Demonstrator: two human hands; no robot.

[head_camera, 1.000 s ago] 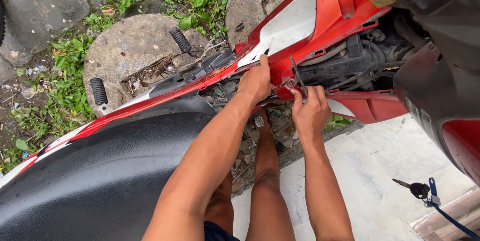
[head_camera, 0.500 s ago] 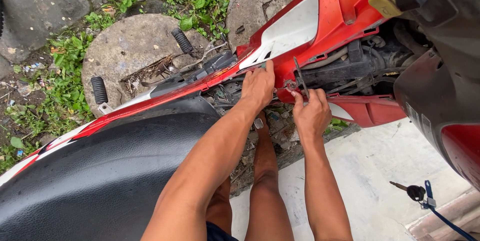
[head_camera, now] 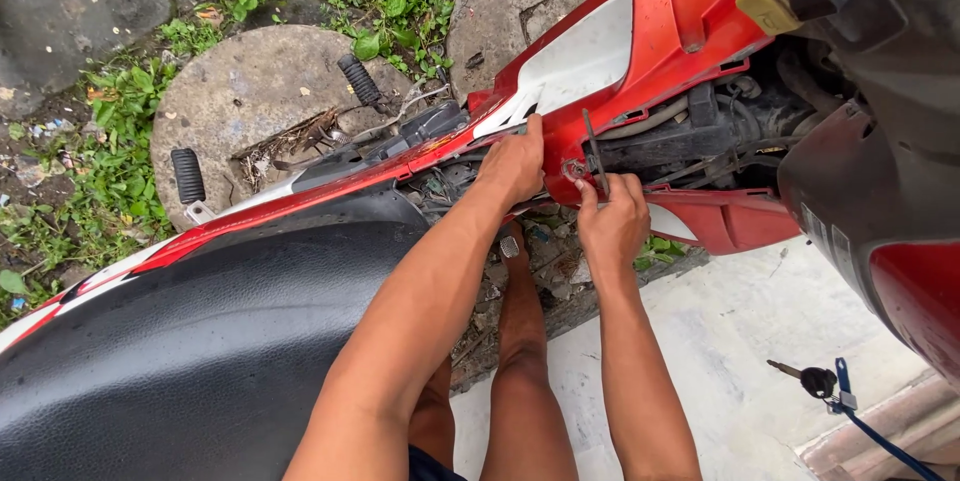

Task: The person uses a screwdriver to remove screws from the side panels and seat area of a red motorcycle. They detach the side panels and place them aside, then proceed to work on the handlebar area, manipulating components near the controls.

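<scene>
Little has shifted since the earlier frames: both hands remain at the same spot on the glossy red-and-white plastic side panel [head_camera: 640, 41] of a motorbike, while the view has drifted slightly. Left hand [head_camera: 513, 163] lies curled over the panel's lower edge, fingers hooked out of sight behind the plastic. Right hand [head_camera: 612, 221] pinches the foot of a slim dark metal rod-like tool [head_camera: 594, 149], thumb and forefinger pressed together just beside a small round red fastener [head_camera: 574, 170] at the panel's seam; whether the tool's tip sits in the fastener cannot be told

Behind the seam, a tangle of black hoses and cables [head_camera: 720, 126] lies exposed. Below the arms stretches the broad black textured vinyl seat [head_camera: 200, 341]. A dark key on a blue lanyard [head_camera: 822, 381] rests on the pale concrete floor [head_camera: 740, 341], well apart from the hands. Two black ribbed rubber footpegs [head_camera: 188, 175] jut out above a round grey concrete slab [head_camera: 250, 91] ringed with weeds

Risk lies in the grip: a thin tool held only at its base could slip off the fastener and gouge the plastic, and hard pulling by the left hand might crack the panel's edge
</scene>
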